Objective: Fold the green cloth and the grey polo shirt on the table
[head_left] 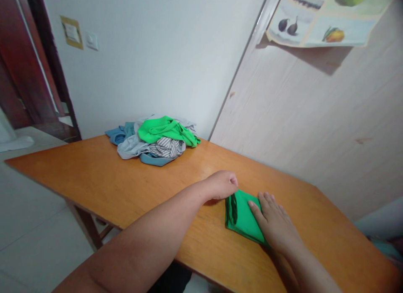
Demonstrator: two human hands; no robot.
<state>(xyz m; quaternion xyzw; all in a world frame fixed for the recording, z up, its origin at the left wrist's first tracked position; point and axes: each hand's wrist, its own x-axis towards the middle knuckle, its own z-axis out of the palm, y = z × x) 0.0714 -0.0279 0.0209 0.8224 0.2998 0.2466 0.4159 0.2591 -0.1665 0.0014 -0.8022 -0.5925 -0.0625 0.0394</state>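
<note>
A green garment (247, 215), folded into a small thick rectangle, lies on the wooden table in front of me. Its layered folds show along the left side; what kind of clothing it is cannot be made out. At its far left corner my left hand (223, 184) is closed, fingers pinched on the cloth's edge. My right hand (277, 221) rests flat across the right part of the garment with fingers stretched out, covering that end.
A loose heap of clothes (132, 146) in blue, grey, stripes and bright green sits at the table's back, against the wall. The brown table (94, 179) meets a pale panel on the right. A fruit poster (346, 26) hangs above.
</note>
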